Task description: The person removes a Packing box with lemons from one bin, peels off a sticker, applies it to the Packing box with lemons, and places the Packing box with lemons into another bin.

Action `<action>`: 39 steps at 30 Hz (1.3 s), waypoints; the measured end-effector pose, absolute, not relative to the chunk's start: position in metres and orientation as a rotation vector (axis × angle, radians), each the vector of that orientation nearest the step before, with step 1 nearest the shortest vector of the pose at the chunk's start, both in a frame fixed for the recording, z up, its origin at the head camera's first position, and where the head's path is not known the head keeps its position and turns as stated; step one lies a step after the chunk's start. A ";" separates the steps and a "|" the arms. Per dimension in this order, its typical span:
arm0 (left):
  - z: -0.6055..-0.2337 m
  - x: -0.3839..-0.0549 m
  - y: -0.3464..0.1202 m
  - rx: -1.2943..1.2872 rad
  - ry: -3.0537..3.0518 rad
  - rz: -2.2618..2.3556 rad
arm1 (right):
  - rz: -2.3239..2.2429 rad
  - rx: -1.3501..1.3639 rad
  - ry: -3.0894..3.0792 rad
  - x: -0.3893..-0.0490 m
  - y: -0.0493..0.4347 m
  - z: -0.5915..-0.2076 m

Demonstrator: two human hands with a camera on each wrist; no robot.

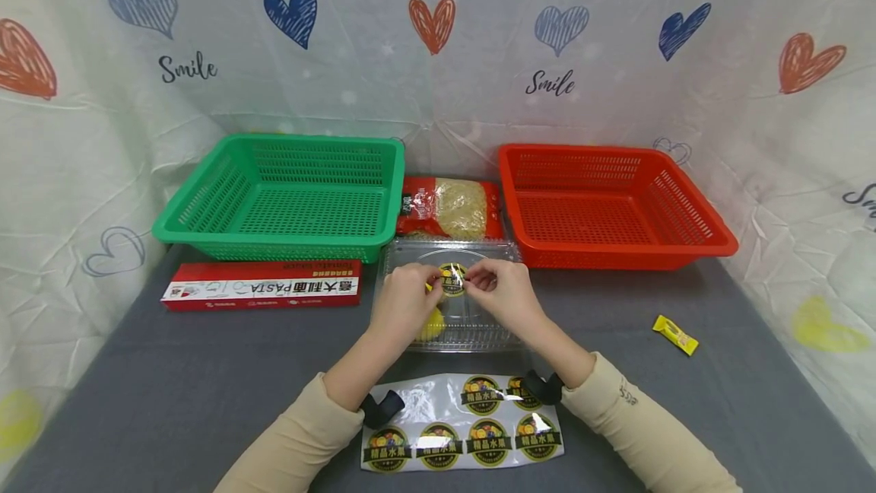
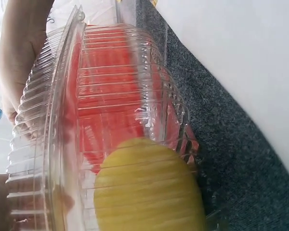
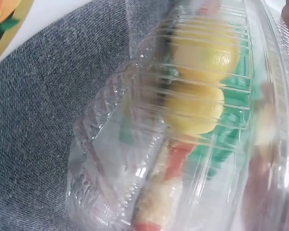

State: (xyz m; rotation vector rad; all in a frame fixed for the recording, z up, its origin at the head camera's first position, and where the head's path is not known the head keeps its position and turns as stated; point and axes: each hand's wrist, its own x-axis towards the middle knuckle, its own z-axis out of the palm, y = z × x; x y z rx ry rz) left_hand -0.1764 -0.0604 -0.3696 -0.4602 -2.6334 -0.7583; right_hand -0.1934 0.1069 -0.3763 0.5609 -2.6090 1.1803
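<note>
In the head view, at centre, pinching a round fruit label (image 1: 452, 281) with left hand (image 1: 405, 297) and right hand (image 1: 505, 294), over a clear clamshell container (image 1: 472, 337). In the left wrist view, showing a yellow fruit (image 2: 149, 190) inside, bottom centre; in the right wrist view, showing two, upper right.
</note>
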 end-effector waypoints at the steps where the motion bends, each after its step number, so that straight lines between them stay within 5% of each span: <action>1: -0.370 -0.176 -0.060 -0.466 -2.633 -0.745 | 1.178 0.558 -2.611 -0.193 0.107 -0.376; 39: -0.371 -0.196 -0.063 -0.324 -2.803 -0.821 | 1.057 0.463 -2.758 -0.211 0.102 -0.377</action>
